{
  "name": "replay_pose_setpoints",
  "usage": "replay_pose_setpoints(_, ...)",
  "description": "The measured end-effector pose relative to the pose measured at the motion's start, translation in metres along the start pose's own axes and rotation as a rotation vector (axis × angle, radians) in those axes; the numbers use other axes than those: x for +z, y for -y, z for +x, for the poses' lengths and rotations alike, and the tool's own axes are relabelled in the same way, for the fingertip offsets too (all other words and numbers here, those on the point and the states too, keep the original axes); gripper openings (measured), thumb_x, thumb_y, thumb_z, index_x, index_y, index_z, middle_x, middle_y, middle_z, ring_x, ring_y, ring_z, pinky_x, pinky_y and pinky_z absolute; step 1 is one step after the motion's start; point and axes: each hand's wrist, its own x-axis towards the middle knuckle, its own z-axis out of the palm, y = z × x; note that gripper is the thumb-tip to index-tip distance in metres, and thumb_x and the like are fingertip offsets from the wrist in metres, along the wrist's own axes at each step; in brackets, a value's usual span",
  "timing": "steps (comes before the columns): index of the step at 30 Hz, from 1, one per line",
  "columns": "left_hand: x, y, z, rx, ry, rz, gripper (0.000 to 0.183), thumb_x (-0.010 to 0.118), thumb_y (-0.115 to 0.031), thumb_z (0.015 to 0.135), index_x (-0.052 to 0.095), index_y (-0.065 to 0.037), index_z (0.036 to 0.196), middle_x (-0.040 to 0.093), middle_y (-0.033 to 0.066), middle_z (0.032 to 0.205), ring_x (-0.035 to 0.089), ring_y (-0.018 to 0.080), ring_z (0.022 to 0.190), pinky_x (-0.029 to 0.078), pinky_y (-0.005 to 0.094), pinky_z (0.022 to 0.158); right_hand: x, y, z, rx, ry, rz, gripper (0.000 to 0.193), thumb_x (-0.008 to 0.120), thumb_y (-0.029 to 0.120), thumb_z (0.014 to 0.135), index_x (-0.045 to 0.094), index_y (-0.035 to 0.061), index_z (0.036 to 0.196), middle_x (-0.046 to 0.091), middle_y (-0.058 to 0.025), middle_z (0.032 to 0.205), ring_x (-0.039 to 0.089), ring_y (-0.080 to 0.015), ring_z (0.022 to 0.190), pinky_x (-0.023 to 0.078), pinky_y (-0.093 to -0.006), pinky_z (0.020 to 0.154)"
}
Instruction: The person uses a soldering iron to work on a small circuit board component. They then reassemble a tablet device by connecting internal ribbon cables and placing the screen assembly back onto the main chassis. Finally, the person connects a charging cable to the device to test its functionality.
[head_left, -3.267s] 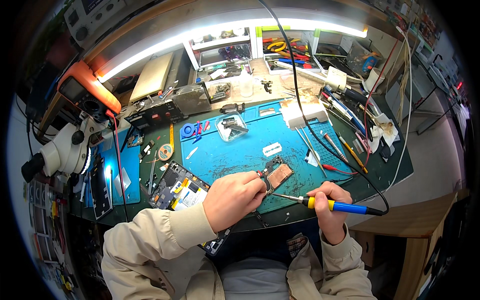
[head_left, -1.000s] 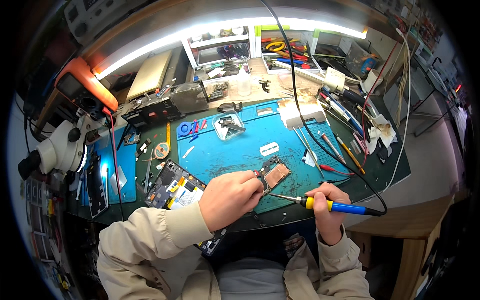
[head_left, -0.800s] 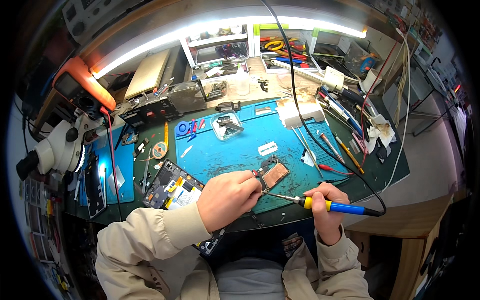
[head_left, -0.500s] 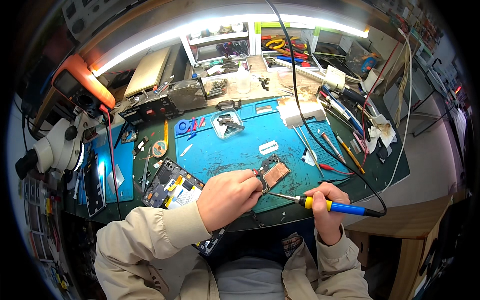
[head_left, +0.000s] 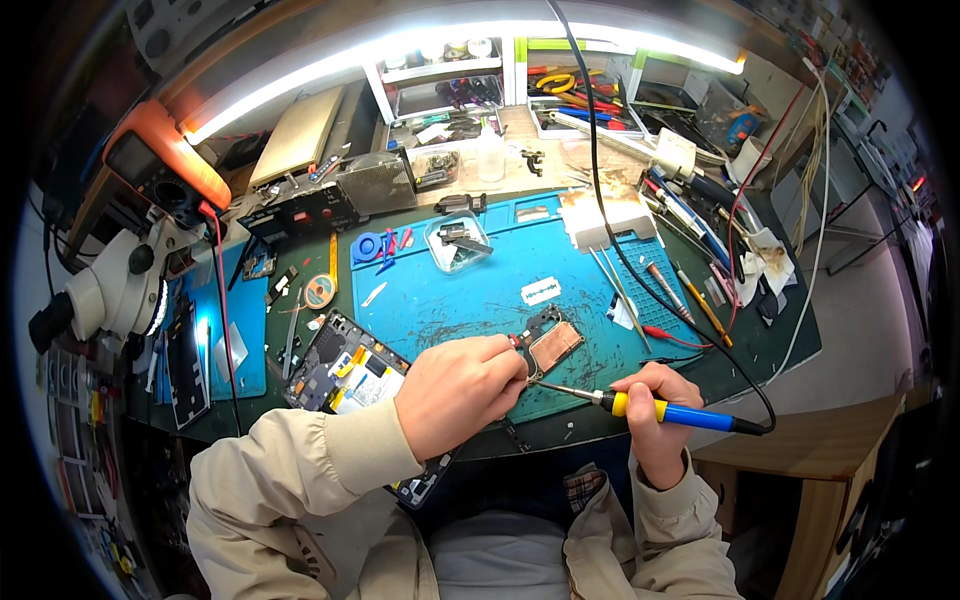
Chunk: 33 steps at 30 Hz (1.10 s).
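My right hand (head_left: 657,420) is closed around the blue and yellow handle of a soldering iron (head_left: 690,416). Its metal tip points left and reaches the lower edge of a small dark circuit board (head_left: 541,322) with a copper-coloured plate (head_left: 556,345). At that same edge, the curled fingers of my left hand (head_left: 462,388) are pressed together beside the tip. Whatever they pinch is hidden behind the knuckles. Partly under my left hand and forearm lies an opened phone or tablet body (head_left: 338,360), its white battery and yellow flex showing.
A blue work mat (head_left: 430,315) bears a razor blade (head_left: 541,291), a clear parts tub (head_left: 458,242) and tweezers (head_left: 622,285). The iron's black cable (head_left: 640,280) arcs over the right side. An orange multimeter (head_left: 168,165) and a microscope (head_left: 100,285) stand at left.
The whole view has shifted very slightly. Both hands, the soldering iron and the board keep nearly the same places relative to each other.
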Motion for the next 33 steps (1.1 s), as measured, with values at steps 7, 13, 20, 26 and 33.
replay_pose_setpoints(7,-0.005,-0.001,-0.001,-0.036,0.010,-0.030,0.010,0.077,-0.013,0.090,0.070,-0.009,0.095,0.067,0.0063,0.093,0.069,0.0301,0.080,0.057,0.0400,0.068,0.000,0.001,-0.001,0.005,-0.009,-0.009,0.016,0.067,0.009,0.089,0.075,-0.0036,0.082,0.067,-0.0076,0.070,0.060,-0.0120,0.059,0.045,-0.0270,0.056)
replay_pose_setpoints(13,-0.012,0.000,-0.005,-0.064,-0.036,-0.136,0.008,0.073,-0.013,0.091,0.068,-0.008,0.095,0.066,0.0067,0.093,0.068,0.0312,0.083,0.057,0.0415,0.071,0.001,-0.012,-0.012,0.012,-0.229,0.133,0.019,0.063,0.012,0.092,0.073,-0.0029,0.085,0.067,-0.0081,0.076,0.059,-0.0132,0.066,0.044,-0.0287,0.061)
replay_pose_setpoints(20,-0.044,0.009,-0.012,-0.158,-0.003,-0.047,0.008,0.075,-0.005,0.092,0.068,-0.003,0.096,0.068,0.0087,0.093,0.073,0.0236,0.083,0.058,0.0355,0.074,0.007,-0.007,-0.012,0.020,-0.291,0.134,0.018,0.061,0.016,0.096,0.064,-0.0003,0.088,0.060,-0.0056,0.078,0.049,-0.0094,0.065,0.038,-0.0264,0.060)
replay_pose_setpoints(26,-0.060,0.020,-0.020,-0.215,-0.032,-0.013,0.008,0.074,-0.009,0.094,0.068,-0.003,0.096,0.065,0.0098,0.091,0.071,0.0242,0.082,0.057,0.0348,0.074,0.004,-0.004,-0.007,0.123,-0.368,0.318,0.013,0.062,0.007,0.097,0.062,0.0004,0.086,0.060,-0.0041,0.076,0.049,-0.0091,0.063,0.040,-0.0259,0.060)
replay_pose_setpoints(33,-0.037,0.031,-0.013,-0.168,0.011,0.012,0.010,0.072,-0.012,0.094,0.067,-0.004,0.095,0.066,0.0091,0.092,0.071,0.0260,0.081,0.057,0.0365,0.072,0.001,-0.013,-0.007,0.020,-0.130,0.141,0.015,0.066,0.005,0.096,0.062,0.0005,0.082,0.066,-0.0056,0.074,0.055,-0.0085,0.062,0.044,-0.0259,0.059)
